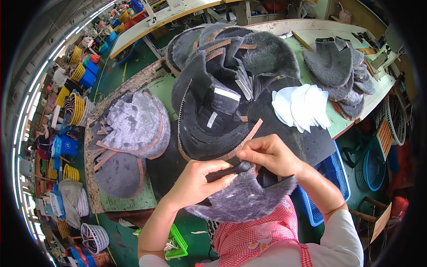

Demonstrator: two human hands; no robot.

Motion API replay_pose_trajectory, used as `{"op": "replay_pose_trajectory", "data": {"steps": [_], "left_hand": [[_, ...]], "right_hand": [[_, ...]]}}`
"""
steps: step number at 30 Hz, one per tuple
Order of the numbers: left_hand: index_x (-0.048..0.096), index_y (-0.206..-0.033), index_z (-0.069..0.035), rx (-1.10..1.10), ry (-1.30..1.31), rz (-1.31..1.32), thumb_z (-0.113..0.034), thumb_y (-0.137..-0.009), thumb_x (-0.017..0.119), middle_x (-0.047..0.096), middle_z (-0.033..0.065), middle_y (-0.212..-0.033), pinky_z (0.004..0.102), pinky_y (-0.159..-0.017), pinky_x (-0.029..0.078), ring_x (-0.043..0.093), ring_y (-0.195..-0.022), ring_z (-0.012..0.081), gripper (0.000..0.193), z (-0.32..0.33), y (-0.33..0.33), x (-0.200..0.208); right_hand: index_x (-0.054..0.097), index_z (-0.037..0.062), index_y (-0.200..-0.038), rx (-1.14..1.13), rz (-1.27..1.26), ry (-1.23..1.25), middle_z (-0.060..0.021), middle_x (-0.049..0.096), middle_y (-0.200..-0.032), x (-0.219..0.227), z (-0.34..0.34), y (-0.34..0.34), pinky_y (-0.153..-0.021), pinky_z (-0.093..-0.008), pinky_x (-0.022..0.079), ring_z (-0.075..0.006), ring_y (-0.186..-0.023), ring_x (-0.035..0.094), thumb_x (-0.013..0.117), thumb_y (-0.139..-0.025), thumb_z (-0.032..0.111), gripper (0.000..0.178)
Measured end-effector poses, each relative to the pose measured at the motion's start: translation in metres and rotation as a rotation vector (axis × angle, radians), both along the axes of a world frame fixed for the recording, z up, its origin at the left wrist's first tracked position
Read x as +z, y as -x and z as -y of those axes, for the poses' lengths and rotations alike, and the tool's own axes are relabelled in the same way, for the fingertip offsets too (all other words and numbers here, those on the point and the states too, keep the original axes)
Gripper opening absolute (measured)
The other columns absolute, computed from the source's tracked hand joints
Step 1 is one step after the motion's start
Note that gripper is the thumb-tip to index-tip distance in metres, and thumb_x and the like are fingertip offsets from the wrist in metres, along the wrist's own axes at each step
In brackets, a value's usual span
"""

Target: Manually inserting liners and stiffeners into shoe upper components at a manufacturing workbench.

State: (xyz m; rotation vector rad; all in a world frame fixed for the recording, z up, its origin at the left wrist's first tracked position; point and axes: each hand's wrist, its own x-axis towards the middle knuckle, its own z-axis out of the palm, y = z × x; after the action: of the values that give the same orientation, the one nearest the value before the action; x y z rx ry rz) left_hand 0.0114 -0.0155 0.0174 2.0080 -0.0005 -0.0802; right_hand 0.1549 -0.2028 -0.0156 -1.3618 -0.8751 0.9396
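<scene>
Close to my body, a grey fur-lined piece (247, 196), like a shoe upper, hangs from both hands with its fluffy side showing. My left hand (202, 180) is closed on its upper left edge, thumb against the fur. Thumb and fingers of my right hand (271, 153) pinch together at the piece's upper edge, where a bit of pinkish trim shows. Just beyond my hands lies a pile of black uppers with grey fur (213, 142), edged in tan binding. One tan binding strip (253, 133) sticks up beside my right hand.
Stacked grey fur pieces (133, 124) lie on the left of the green table (120, 202). White curved pads (298, 107) sit to the right on a black sheet. More fur pieces (331, 66) are at the far right. A blue basket (342, 178) and a green basket (178, 244) stand below.
</scene>
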Motion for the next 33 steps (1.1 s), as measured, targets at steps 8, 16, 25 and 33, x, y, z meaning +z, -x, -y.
{"op": "replay_pose_trajectory", "data": {"steps": [8, 16, 25, 33], "left_hand": [[0.069, -0.103, 0.004, 0.054, 0.053, -0.067, -0.009, -0.090, 0.070, 0.065, 0.0020, -0.078, 0.0225, -0.063, 0.047, 0.054, -0.072, 0.0027, 0.019, 0.001, 0.000, -0.002], [0.065, -0.101, 0.006, 0.253, 0.229, 0.007, -0.009, -0.093, 0.066, 0.064, -0.0027, -0.087, 0.0223, -0.072, 0.046, 0.053, -0.082, 0.0024, 0.018, -0.018, 0.000, -0.029], [0.063, -0.094, -0.001, 0.513, -0.016, -0.030, -0.014, -0.094, 0.065, 0.063, 0.0015, -0.068, 0.0250, -0.055, 0.043, 0.053, -0.060, 0.0047, 0.014, -0.071, 0.005, -0.100], [0.061, -0.092, -0.006, 0.556, -0.794, -0.145, -0.016, -0.081, 0.074, 0.064, 0.0096, -0.074, 0.0384, -0.064, 0.047, 0.063, -0.069, 0.0271, 0.020, -0.048, -0.008, -0.068]], "right_hand": [[0.070, -0.0004, -0.092, -0.041, 0.087, -0.026, -0.0002, 0.067, -0.081, 0.006, 0.003, 0.006, -0.062, -0.0189, 0.049, -0.0032, -0.070, 0.059, 0.068, -0.094, 0.017, 0.017], [0.062, 0.0031, -0.116, -0.172, -0.229, -0.154, -0.0014, 0.064, -0.095, 0.011, 0.004, -0.012, -0.073, -0.0252, 0.051, -0.0095, -0.074, 0.062, 0.052, -0.103, 0.032, 0.033], [0.063, -0.0085, -0.090, -0.115, 0.434, 0.519, -0.0133, 0.059, -0.062, -0.040, 0.019, 0.003, -0.053, -0.0309, 0.046, -0.0098, -0.058, 0.058, 0.070, -0.090, 0.026, 0.035], [0.072, -0.0052, -0.087, -0.038, -0.124, 0.547, -0.0079, 0.067, -0.078, -0.037, 0.017, 0.004, -0.059, -0.0241, 0.058, -0.0121, -0.069, 0.068, 0.065, -0.095, 0.026, 0.033]]}}
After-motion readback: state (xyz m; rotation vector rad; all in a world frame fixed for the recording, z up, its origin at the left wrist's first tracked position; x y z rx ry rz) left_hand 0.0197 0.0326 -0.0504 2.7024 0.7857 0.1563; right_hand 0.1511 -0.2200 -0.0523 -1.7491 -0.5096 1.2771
